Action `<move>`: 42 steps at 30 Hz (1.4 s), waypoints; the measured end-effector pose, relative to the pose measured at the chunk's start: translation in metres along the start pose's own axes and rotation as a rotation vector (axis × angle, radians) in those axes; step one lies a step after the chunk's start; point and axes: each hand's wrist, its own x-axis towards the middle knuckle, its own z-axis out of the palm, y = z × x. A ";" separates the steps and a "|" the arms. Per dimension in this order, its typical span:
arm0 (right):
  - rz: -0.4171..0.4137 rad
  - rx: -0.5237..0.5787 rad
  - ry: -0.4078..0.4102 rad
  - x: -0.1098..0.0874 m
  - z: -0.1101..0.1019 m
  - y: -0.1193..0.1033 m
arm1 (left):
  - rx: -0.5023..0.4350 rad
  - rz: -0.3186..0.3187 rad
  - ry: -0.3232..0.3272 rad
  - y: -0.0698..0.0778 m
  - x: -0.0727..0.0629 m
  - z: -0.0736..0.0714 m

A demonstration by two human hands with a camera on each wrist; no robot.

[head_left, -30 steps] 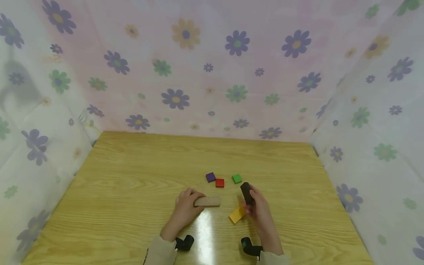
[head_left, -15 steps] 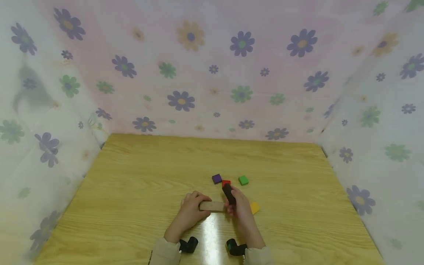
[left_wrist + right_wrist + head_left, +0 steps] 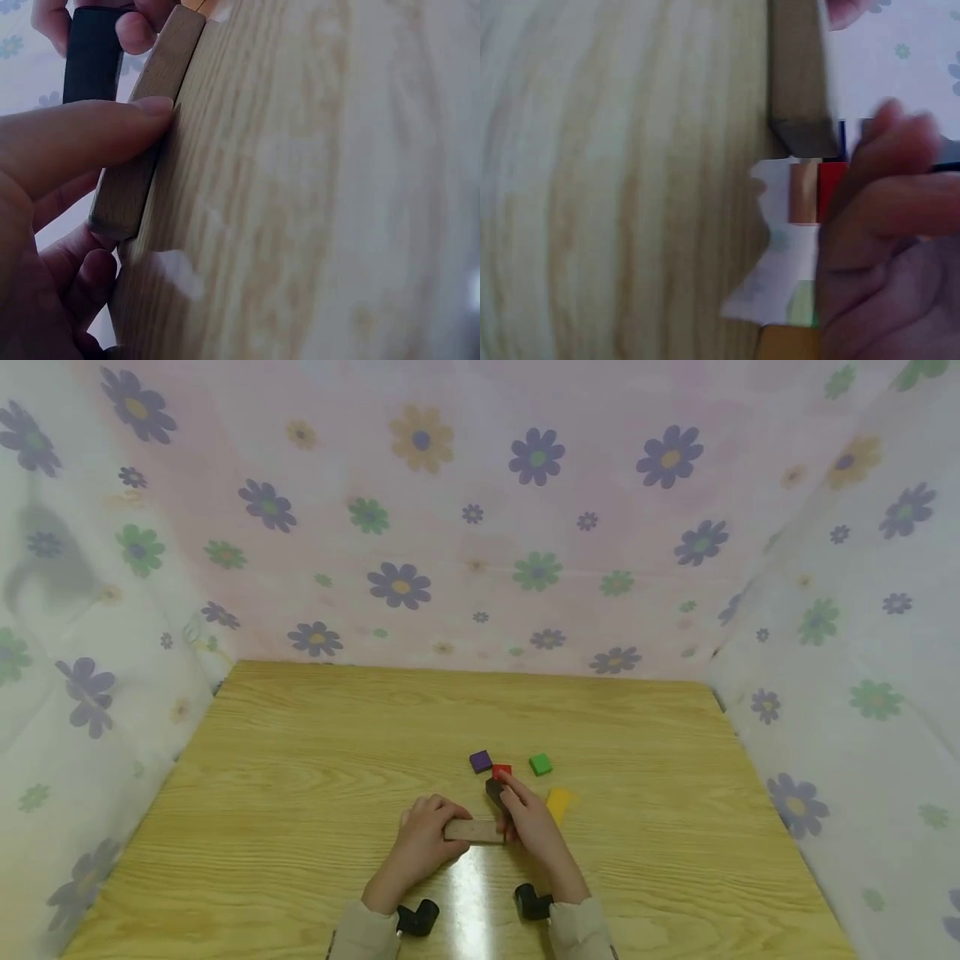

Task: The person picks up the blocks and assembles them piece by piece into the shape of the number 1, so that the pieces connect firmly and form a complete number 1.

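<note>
My left hand (image 3: pixel 429 839) grips a plain wooden block (image 3: pixel 476 832) by its left end, thumb on the near side and fingers on the far side. The block lies lengthwise across the table. My right hand (image 3: pixel 536 831) holds a black block (image 3: pixel 494 791) just behind the wooden block's right end; in the left wrist view the black block (image 3: pixel 94 52) shows beside the wooden block (image 3: pixel 172 60). Whether the two blocks touch is unclear. A red block (image 3: pixel 502 771) sits just beyond the right fingers, partly covered. Behind the right hand lies a yellow block (image 3: pixel 558 804), partly hidden.
A purple block (image 3: pixel 481 762) lies left of the red one, and a green block (image 3: pixel 540 764) to its right. Flower-patterned curtains (image 3: pixel 465 543) stand around the back and sides of the wood-grain table (image 3: pixel 315 743). Black wrist devices (image 3: pixel 418 917) extend inward from both sleeves.
My right hand has moved left with the black block, to the wooden block's right end. The yellow block appears farther back. My left hand keeps its grip on the wooden block.
</note>
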 end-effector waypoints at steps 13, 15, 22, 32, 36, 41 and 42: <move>-0.043 -0.668 0.086 0.002 0.017 -0.014 | 0.008 -0.001 -0.013 -0.001 0.001 0.000; -0.049 -0.720 0.061 0.003 0.018 -0.015 | 0.006 -0.001 -0.017 -0.001 0.000 0.000; -0.115 -0.827 -0.025 0.015 0.023 -0.016 | 0.000 -0.012 -0.028 -0.002 0.000 -0.002; -0.027 -0.825 -0.068 0.034 0.034 -0.019 | -0.024 0.022 -0.015 -0.003 0.000 -0.002; -0.010 -0.814 -0.084 0.034 0.034 -0.016 | -0.033 0.007 -0.030 -0.004 -0.005 0.000; -0.056 -0.860 -0.085 0.034 0.032 -0.015 | -0.033 0.000 -0.039 -0.004 -0.003 0.000; -0.067 -0.871 -0.081 0.034 0.031 -0.016 | -0.037 0.002 -0.034 -0.003 -0.001 -0.001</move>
